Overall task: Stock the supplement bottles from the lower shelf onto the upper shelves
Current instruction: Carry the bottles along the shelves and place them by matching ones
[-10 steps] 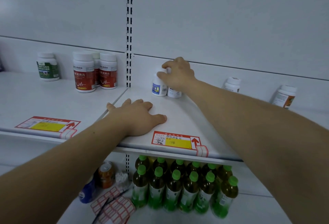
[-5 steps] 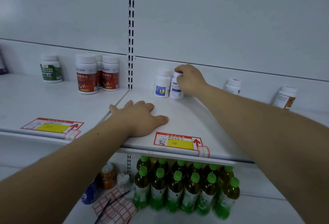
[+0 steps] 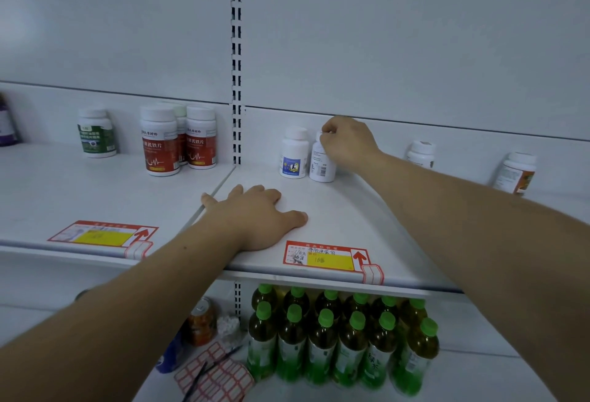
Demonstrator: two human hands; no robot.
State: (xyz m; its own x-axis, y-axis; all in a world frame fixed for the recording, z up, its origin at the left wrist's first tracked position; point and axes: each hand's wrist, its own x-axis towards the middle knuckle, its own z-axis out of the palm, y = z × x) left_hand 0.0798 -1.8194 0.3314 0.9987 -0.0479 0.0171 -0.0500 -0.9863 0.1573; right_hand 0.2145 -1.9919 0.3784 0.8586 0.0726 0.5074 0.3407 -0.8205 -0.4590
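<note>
- the right hand (image 3: 348,143) is curling its fingers round the cap of a small white plastic supplement bottle (image 3: 322,167). the bottle is standing upright near the back of the white metal upper shelf (image 3: 351,210). gripping from above is probably letting the wrist twist or nudge it into line.
- that bottle is sitting just beside a white bottle with a blue label (image 3: 293,156), touching it or nearly so, seemingly to build a tidy row. its barcode side is facing out, so it may need turning.
- the left hand (image 3: 258,219) is lying flat and relaxed on the same shelf near the front edge, holding nothing and likely bracing the long reach.
- a red and yellow price tag (image 3: 325,256) is lying at the front edge just right of that hand, and green-capped drink bottles (image 3: 322,338) are crowding the shelf below.
</note>
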